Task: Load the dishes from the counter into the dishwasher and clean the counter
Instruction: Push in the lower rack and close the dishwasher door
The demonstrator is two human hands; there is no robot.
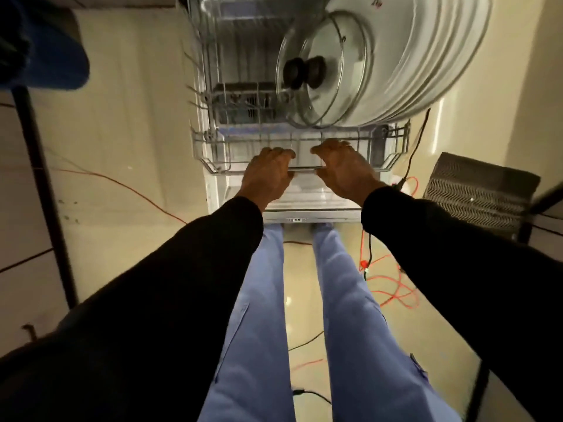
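Left hand [268,175]: fingers curled over the front rail of the grey wire dishwasher rack [213,141], gripping it left of centre.
Right hand [344,169]: fingers curled over the same rail, right of centre, just beside the left hand.
Rack position: pulled out over the open dishwasher door [310,213].
White round plates [426,56]: a row standing on edge along the rack's right side.
Clear glass pot lids with metal rims and black knobs [329,71]: two knobs visible; lids stand on edge against the plates, near the rack's front right corner.
Dark cutlery basket [243,99]: in the rack, left of the lids.
Writing: small red mark on the topmost plate and a small label on the door's front edge, both unreadable.
Floor [122,117]: pale and glossy; orange cable [393,293] coiled right of the door.
Clothing: black sleeves, light blue trousers.
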